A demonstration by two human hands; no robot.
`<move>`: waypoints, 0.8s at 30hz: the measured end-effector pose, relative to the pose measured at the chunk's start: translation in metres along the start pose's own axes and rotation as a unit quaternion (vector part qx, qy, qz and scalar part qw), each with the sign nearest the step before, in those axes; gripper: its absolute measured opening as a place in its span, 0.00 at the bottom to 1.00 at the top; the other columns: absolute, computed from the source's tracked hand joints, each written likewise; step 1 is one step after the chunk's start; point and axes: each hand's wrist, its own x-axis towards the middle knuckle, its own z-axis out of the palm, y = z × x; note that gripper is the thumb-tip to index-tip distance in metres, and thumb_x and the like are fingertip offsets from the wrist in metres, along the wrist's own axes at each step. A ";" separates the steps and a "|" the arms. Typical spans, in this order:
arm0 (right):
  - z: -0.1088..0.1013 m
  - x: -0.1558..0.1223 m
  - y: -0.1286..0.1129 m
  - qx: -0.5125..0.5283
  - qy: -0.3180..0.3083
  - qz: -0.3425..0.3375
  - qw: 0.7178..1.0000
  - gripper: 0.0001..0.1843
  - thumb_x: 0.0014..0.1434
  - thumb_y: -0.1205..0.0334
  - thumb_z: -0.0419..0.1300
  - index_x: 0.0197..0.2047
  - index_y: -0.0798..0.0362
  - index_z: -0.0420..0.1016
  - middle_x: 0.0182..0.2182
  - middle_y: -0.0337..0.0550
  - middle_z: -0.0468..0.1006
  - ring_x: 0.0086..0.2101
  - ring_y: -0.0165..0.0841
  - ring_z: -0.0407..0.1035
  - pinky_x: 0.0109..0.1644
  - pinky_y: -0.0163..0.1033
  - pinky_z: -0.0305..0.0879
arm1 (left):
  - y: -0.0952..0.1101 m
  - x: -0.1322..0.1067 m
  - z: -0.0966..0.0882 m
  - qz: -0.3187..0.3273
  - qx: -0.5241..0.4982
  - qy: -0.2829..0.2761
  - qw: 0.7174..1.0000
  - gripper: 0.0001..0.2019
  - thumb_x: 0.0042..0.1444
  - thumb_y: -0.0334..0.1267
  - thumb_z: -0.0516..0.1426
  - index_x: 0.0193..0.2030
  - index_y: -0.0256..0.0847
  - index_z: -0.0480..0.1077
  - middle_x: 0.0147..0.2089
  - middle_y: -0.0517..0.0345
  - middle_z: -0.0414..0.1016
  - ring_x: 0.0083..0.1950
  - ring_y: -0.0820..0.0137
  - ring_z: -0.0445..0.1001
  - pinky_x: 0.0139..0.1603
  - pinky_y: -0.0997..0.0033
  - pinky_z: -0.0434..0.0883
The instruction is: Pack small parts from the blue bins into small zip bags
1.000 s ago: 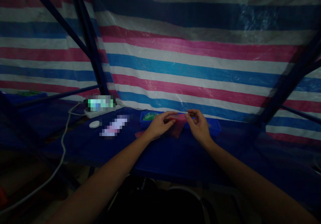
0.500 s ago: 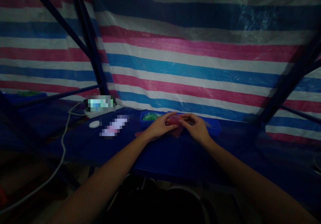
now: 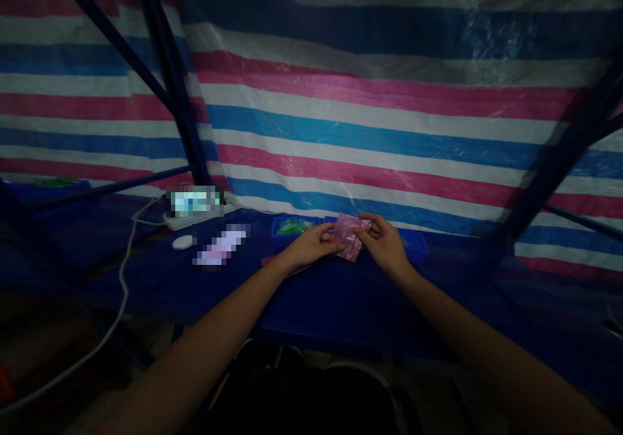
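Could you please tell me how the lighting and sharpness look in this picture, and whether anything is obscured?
In the head view, the lighting is dim: the left hand and right hand are shadowed, the pink packet shows faint highlights, and the striped tarp is brightest. The bottom edge sinks nearly to black, and one pixelated patch and another hide what lies beneath.

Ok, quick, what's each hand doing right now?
Left hand: closed, holding a pink plastic packet by its left edge.
Right hand: closed, pinching the same packet's right edge.

Packet (image 3: 347,237) — between left hand (image 3: 315,244), right hand (image 3: 383,245)
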 end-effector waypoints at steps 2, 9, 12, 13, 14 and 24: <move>-0.002 0.000 -0.003 -0.013 0.021 -0.009 1.000 0.29 0.58 0.49 0.65 0.60 0.48 0.69 0.35 0.43 0.80 0.34 0.38 0.76 0.36 0.43 0.75 | -0.004 0.002 -0.002 -0.005 -0.008 -0.005 1.000 0.33 0.54 0.42 0.68 0.64 0.38 0.65 0.40 0.50 0.81 0.38 0.68 0.80 0.44 0.67 0.75; -0.021 0.008 -0.003 -0.149 0.121 -0.072 0.979 0.21 0.64 0.47 0.58 0.52 0.50 0.78 0.38 0.47 0.81 0.37 0.40 0.75 0.41 0.46 0.72 | -0.007 0.013 -0.017 0.057 0.046 0.065 0.995 0.23 0.60 0.43 0.64 0.59 0.36 0.68 0.40 0.48 0.81 0.36 0.68 0.81 0.41 0.67 0.76; -0.031 0.014 -0.001 -0.223 0.166 -0.115 0.954 0.20 0.65 0.48 0.57 0.49 0.52 0.79 0.41 0.48 0.81 0.38 0.38 0.74 0.46 0.45 0.70 | -0.004 0.015 -0.022 0.093 0.074 0.132 0.984 0.18 0.62 0.43 0.61 0.55 0.36 0.70 0.40 0.49 0.81 0.35 0.69 0.80 0.39 0.68 0.76; -0.033 0.015 -0.001 -0.245 0.174 -0.125 0.945 0.19 0.65 0.49 0.57 0.49 0.53 0.79 0.41 0.49 0.81 0.39 0.38 0.74 0.46 0.45 0.69 | -0.003 0.015 -0.023 0.101 0.078 0.150 0.980 0.17 0.63 0.43 0.60 0.54 0.36 0.70 0.40 0.49 0.81 0.35 0.70 0.80 0.38 0.69 0.76; -0.034 0.016 0.000 -0.263 0.178 -0.134 0.939 0.19 0.66 0.50 0.56 0.50 0.53 0.79 0.42 0.49 0.81 0.38 0.38 0.74 0.47 0.45 0.69 | -0.003 0.015 -0.024 0.106 0.081 0.166 0.977 0.16 0.63 0.43 0.60 0.53 0.36 0.71 0.40 0.49 0.81 0.35 0.70 0.79 0.37 0.69 0.76; -0.021 0.015 0.013 -0.326 0.122 -0.161 0.924 0.24 0.65 0.53 0.58 0.62 0.53 0.69 0.51 0.54 0.73 0.46 0.41 0.72 0.48 0.48 0.73 | -0.009 0.013 -0.020 0.120 0.164 0.154 0.967 0.14 0.64 0.44 0.58 0.52 0.39 0.72 0.45 0.49 0.80 0.42 0.66 0.80 0.41 0.66 0.76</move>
